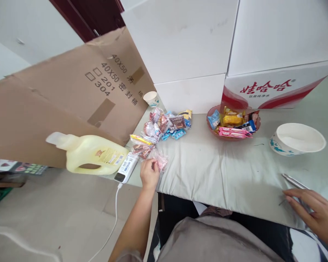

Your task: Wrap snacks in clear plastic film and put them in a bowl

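Observation:
My left hand [149, 174] is closed, its curled fingertips at the edge of a pink clear-wrapped packet [161, 160] near the table's left front corner. Just beyond lie several wrapped snacks [158, 125] in a loose pile, with small blue packets [178, 134] beside them. On the right, my right hand [310, 211] rests low over the table with fingers stretched and apart. A slim silver pen-like object [293, 180] lies by its fingers, partly covered by the hand. A pink bowl [211, 125] of wrapped snacks stands at the back middle.
A white paper tub [285, 145] stands at the right, and a paper cup [151, 99] at the back left. A yellow liquid jug [95, 153] and a white cabled device [127, 167] lie on the left edge. White boxes [191, 92] and a cardboard sheet [71, 94] wall the back.

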`<state>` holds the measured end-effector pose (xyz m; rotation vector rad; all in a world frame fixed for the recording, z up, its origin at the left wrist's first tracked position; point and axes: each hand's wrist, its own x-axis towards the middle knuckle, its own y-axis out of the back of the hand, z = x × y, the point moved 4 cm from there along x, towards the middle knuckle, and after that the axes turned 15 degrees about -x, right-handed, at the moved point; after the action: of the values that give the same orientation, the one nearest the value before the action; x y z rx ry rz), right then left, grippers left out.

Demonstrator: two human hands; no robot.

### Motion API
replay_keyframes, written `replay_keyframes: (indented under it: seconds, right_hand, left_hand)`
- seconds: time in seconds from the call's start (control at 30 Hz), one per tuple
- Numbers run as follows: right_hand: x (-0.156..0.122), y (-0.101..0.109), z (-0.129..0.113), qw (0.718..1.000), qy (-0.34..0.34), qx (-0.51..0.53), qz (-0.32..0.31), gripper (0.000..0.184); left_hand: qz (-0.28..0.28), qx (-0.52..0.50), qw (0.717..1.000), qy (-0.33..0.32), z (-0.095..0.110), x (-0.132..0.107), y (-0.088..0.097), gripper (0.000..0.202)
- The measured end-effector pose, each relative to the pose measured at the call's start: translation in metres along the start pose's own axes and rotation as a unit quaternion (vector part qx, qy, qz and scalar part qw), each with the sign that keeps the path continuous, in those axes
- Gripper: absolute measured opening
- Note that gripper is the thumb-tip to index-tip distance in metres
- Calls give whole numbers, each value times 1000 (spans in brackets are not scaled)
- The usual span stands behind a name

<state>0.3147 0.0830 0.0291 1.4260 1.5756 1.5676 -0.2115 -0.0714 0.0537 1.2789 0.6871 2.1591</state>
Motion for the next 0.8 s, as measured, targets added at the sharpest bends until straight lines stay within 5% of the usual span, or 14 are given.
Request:
replay_keyframes:
  seconds: [0.13, 0.27, 0.4, 0.5, 0.67, 0.8]
  right_hand:
    - [5, 16, -6, 999, 4, -32, 32, 22]
    - [9, 16, -1, 986, -66, -155, 19, 31]
    - [8, 0, 3, 977, -77, -193, -44, 32]
    - [13, 2, -11, 984, -78, -155, -45, 30]
    - [33, 12, -91, 998, 37, 8, -54, 32]
    - [42, 4, -160, 978, 165, -3, -129, 31]
  left_hand:
    - [-1, -13, 1000, -24, 29, -8, -14, 13]
    - [-72, -114, 989, -62, 93, -7, -46, 15]
    - [-202, -257, 937, -121, 174, -26, -79, 19]
    - [-258, -298, 898, -197, 212, -50, -94, 33]
    - [-240, -316, 892, -216, 217, -69, -102, 44]
    - [-224, -359, 884, -198, 213, -68, -97, 31]
